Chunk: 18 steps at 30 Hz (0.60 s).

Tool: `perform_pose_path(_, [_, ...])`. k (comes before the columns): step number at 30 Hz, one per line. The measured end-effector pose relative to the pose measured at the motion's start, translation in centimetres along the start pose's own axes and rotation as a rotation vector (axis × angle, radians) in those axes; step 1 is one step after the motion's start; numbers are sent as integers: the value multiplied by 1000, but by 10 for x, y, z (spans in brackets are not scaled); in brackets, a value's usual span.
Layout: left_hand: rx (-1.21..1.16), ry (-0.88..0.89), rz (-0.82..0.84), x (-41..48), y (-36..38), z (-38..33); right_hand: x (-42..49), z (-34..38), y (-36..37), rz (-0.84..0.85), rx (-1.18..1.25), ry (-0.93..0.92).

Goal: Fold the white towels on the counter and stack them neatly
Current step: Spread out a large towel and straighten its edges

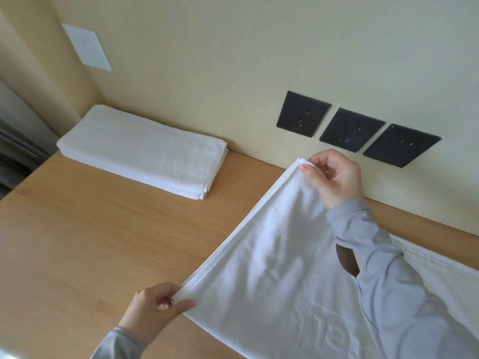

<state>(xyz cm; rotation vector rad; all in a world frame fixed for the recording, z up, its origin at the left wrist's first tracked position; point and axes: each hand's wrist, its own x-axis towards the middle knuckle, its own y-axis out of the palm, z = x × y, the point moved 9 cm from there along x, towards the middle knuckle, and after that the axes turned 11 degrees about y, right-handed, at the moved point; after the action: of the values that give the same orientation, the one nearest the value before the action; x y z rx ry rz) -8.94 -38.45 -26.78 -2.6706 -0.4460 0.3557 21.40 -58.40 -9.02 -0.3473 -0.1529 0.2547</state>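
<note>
Over at the table's (85, 229) far left corner: stack of folded white towels (142, 151), squared up, long side tight against the wall, edges mostly aligned, layered ends facing right. Task partly done, by the look of it.

Between the stack and the work in hand: a wide stretch of bare wood, nothing on it. Plenty of room to carry a fold across or slide a finished towel over.

Near the front edge: left hand (153, 309) pinched shut on the near corner of the unfolded white towel (272, 268), thumb and fingers clamped on the hem. Hem pulled taut, running diagonally up to the far corner, lifted off the wood.

Towards the back edge: right hand (334, 177) pinched closed on that far corner, just in front of the wall, below the three dark wall sockets (355, 129). Grey sleeve (383, 268) lying across the cloth.

Step in hand, likely: first fold, short edge raised and stretched. Rest of the towel spread flat to the right, running out of view, embossed lettering showing.

Next, probably: carry both corners rightwards together, match them to the opposite hem, lay down, smooth. Little clearance at the wall for the right hand; far freer on the left.
</note>
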Motion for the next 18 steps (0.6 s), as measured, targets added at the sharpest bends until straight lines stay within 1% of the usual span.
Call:
perform_pose_path(3, [37, 99, -130, 13, -28, -33, -1, 21, -36, -77, 23, -47])
perform_pose_path(5, [122, 236, -190, 29, -48, -73, -1, 37, -67, -147, 47, -71])
perform_pose_path(7, [198, 379, -231, 47, -66, -121, 0, 55, -100, -219, 119, -87])
perform_pose_path(9, [240, 487, -265, 65, -81, -169, -1, 75, -133, -286, 189, -104])
perform_pose_path(11, [240, 597, -279, 81, -92, -221, -4, 99, -167, -357, 229, -135])
perform_pose_path(13, [264, 767, -271, 89, -100, -282, -11, 121, -202, -437, 254, -167])
perform_pose_path(16, [468, 1086, -223, 85, -103, -382, -26, 157, -259, -537, 281, -226])
perform_pose_path(18, [537, 1255, -204, 82, -106, -441, -38, 182, -296, -591, 291, -263])
